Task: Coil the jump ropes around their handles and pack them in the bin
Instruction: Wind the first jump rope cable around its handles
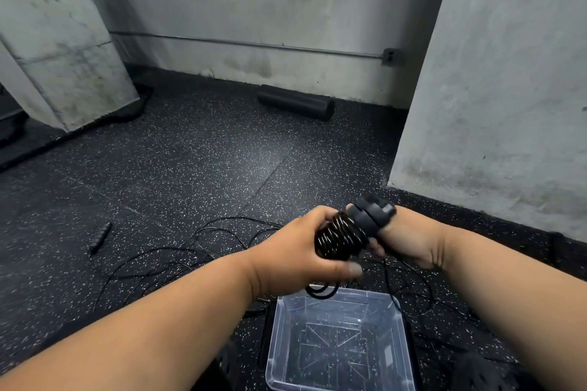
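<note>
One jump rope [340, 240] is partly wound: a thick stack of glossy black turns sits around the paired handles [373, 216], whose ribbed grey ends stick out just beyond the fingers. The left hand [295, 251] wraps over the coil, its fingers curled around the wound turns with the thumb underneath. The right hand [409, 240] grips the handles from the far side, though its fingers are mostly hidden behind the bundle, so exactly how they lie cannot be told. Both hands hold the bundle up in the air, above the far edge of the bin.

A good length of loose cord [197, 251] lies in tangled loops on the floor, below and to the left of the fingers, and a short loop hangs directly beneath them. Judging from that slack, winding is not finished. A separate handle [101, 236] lies on the floor well to the left of the fingers, which suggests another rope waits its turn.

The clear plastic bin [273, 343] stands on the floor directly below the hands. Nothing is packed in it; only its scuffed bottom shows.
</note>
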A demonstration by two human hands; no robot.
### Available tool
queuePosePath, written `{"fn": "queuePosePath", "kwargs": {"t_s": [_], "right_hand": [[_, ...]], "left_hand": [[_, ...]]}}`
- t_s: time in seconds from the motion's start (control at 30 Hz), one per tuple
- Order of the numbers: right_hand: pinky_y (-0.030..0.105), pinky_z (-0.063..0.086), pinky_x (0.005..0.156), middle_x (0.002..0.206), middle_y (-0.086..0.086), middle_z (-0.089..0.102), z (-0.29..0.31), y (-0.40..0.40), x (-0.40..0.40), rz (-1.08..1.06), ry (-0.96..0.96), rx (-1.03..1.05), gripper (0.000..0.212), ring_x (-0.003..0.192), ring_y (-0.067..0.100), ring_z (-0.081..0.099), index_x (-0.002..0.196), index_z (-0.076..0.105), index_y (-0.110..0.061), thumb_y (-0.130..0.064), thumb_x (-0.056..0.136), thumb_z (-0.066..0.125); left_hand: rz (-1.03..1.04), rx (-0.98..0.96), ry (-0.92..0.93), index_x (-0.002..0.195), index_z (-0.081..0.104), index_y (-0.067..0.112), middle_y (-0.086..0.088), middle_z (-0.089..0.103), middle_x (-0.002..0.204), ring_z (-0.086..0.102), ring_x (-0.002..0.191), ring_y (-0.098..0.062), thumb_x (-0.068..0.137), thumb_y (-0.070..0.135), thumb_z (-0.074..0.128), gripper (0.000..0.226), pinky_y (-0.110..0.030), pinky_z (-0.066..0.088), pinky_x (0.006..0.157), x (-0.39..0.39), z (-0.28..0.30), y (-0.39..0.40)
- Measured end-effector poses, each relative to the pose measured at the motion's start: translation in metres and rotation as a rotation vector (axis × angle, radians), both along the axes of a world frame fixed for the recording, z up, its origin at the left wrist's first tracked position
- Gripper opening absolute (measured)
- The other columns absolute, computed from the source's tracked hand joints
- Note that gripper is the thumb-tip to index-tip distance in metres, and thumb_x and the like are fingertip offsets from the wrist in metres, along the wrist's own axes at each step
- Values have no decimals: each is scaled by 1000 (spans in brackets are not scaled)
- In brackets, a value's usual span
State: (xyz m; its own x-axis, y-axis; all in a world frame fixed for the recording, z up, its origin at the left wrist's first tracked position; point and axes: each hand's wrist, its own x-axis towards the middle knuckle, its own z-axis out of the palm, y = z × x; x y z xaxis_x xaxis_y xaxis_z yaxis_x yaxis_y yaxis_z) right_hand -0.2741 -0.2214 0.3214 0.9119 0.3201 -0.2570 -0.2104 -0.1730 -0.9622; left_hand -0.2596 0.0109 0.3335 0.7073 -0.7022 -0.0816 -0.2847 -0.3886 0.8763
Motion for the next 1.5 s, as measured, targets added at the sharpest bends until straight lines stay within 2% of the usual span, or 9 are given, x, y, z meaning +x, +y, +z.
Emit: {"fn": "queuePosePath", "kwargs": {"t_s": [0.2,0.4,0.47,0.57,0.7,0.87,1.07,1.23,1.5], "right_hand": [[20,35,46,57,-9,56,-2,21,-10,24,-98,-443,52,49,6,44,69,66,-43,-22,109,40],[21,45,62,80,2,71,5,29,-12,-109,3,-148,29,69,11,60,90,71,-22,-33,108,52],[27,42,72,84,-1,68,9,23,-10,-48,-65,-269,25,74,11,54,94,74,-25,-40,105,57],[30,39,67,75,-7,61,17,16,-9,78,-106,-401,17,68,11,47,91,72,-26,-39,100,66],[21,42,54,59,-5,57,25,5,-12,157,-19,-284,26,51,9,48,78,64,-26,-37,100,66],[18,39,46,58,1,54,27,-4,-7,-125,-25,62,23,48,11,47,96,76,-19,-41,91,71],[19,54,50,79,11,70,37,-2,-10,-84,58,311,20,67,17,70,95,77,-22,-20,77,85],[19,51,47,69,6,66,39,2,-7,-275,187,563,8,53,10,61,79,76,-18,-11,83,75],[18,45,40,61,4,62,38,24,-10,-400,316,718,18,43,9,53,66,68,-12,-17,83,71]], "left_hand": [[139,-58,186,156,32,49,2,68,128,74,102,-12,86,36,89,92,-34,64,88,13,-2,4],[245,-224,349,135,58,34,-1,76,105,72,79,-16,89,33,86,54,-36,61,67,26,-1,6],[259,-234,358,133,58,29,-2,75,102,73,77,-14,88,38,85,53,-31,58,64,27,-1,7],[271,-231,357,131,59,27,-6,76,107,75,81,-16,79,47,84,62,-33,59,67,26,-2,5],[314,-280,357,128,61,25,-7,75,106,74,81,-14,77,51,84,61,-31,58,66,25,-2,6],[311,-321,352,124,62,23,-5,75,104,70,82,-12,82,53,77,54,-26,55,67,23,4,7],[268,-478,523,122,65,16,-7,75,102,73,93,-17,91,48,69,45,-31,60,75,12,6,-1],[221,-586,609,119,65,14,-4,73,98,69,91,-20,94,39,70,35,-38,58,84,6,6,-7],[248,-577,647,138,49,10,-12,70,114,75,90,-35,90,46,70,63,-38,63,69,-2,6,-13]]}}
